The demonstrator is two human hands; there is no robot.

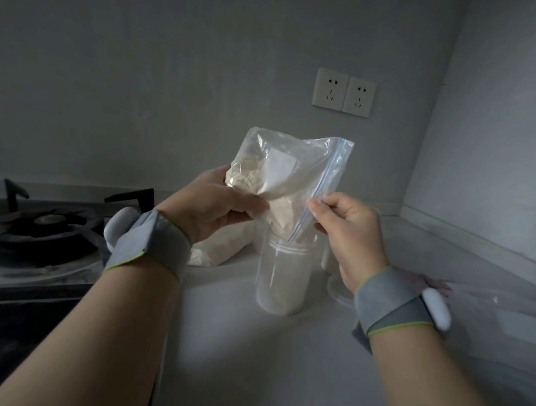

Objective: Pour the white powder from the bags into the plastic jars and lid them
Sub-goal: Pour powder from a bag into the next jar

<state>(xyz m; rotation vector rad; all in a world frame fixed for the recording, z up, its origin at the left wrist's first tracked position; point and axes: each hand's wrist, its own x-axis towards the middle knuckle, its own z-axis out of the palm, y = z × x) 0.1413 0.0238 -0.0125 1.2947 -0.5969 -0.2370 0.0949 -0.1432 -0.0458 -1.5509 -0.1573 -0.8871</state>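
Note:
A clear zip bag (pixel 288 173) holding white powder is tipped mouth-down over a clear plastic jar (pixel 283 275) standing on the counter. The bag's lower corner reaches into the jar's mouth, and some powder lies in the jar's bottom. My left hand (pixel 212 204) grips the bag's body from the left. My right hand (pixel 347 235) pinches the bag's blue zip edge on the right. A second bag of white powder (pixel 219 247) lies on the counter behind my left hand. A clear round lid (pixel 338 288) lies flat to the right of the jar, partly hidden by my right wrist.
A black gas hob (pixel 38 237) takes up the left of the counter. Two wall sockets (pixel 344 92) sit on the back wall. The side wall closes the corner on the right. Clear plastic film (pixel 484 307) lies on the counter at right.

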